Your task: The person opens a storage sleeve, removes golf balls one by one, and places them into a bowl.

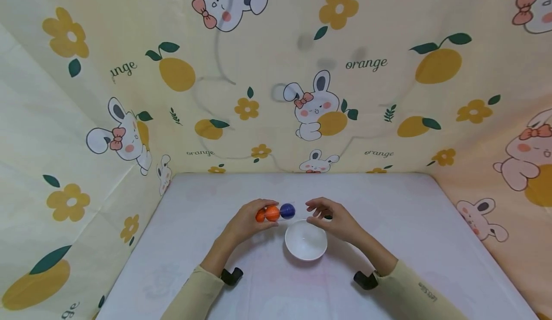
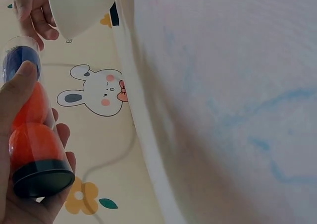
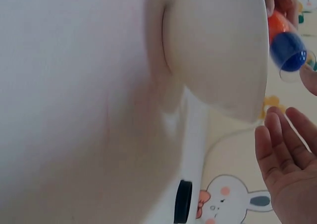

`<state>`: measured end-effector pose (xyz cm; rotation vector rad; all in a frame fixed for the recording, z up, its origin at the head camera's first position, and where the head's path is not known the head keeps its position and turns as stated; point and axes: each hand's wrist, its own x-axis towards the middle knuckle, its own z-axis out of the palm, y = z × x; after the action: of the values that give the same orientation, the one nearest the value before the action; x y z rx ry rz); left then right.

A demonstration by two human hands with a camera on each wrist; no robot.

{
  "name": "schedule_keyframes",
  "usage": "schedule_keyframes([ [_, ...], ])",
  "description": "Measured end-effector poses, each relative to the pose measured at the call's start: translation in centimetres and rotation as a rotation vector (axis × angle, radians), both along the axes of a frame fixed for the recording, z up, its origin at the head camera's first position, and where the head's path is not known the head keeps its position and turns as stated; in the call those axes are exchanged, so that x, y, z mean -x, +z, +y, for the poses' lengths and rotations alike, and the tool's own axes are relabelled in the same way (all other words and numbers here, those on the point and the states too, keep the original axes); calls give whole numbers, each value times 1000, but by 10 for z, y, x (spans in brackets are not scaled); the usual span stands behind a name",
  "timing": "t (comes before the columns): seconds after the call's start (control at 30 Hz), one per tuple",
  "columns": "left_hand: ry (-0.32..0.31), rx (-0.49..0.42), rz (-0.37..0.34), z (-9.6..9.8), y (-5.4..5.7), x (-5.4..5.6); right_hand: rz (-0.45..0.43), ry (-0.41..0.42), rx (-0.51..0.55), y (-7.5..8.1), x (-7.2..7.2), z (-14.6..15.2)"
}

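My left hand [image 1: 247,222] grips a clear plastic tube [image 2: 49,112] lying nearly sideways, with its black end cap [image 2: 43,178] toward the palm. Inside it are orange balls [image 1: 272,213] and a dark blue ball [image 1: 287,211] by the far end, which looks uncapped. Opposite that end is my right hand [image 1: 338,222], fingers loosely bent and holding nothing; in the right wrist view its fingers [image 3: 282,140] spread apart from the tube. Below and between both hands stands a white bowl [image 1: 306,241], with nothing seen inside.
A small black round piece [image 3: 183,201], like a cap, lies on the white tabletop [image 1: 293,291] beyond the bowl, partly hidden by my right hand in the head view. Patterned cloth walls [image 1: 276,133] with rabbits and oranges enclose the table at back and sides.
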<state>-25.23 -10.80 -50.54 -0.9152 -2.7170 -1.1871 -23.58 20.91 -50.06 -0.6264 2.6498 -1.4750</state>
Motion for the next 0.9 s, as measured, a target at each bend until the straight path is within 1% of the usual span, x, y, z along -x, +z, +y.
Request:
schedule_keyframes([
  [0.2, 21, 46, -18, 2, 5, -6, 13, 40, 39, 0, -4, -9],
  [0.4, 25, 104, 15, 4, 7, -10, 51, 51, 48, -2, -8, -15],
  [0.57, 14, 124, 39, 5, 8, -12, 42, 50, 51, 1, -12, -19],
  [0.73, 8, 149, 82, 5, 8, -14, 26, 59, 50, 0, -13, -19],
  [0.9, 5, 200, 173, 5, 11, -18, 38, 81, 43, -2, -14, -18],
])
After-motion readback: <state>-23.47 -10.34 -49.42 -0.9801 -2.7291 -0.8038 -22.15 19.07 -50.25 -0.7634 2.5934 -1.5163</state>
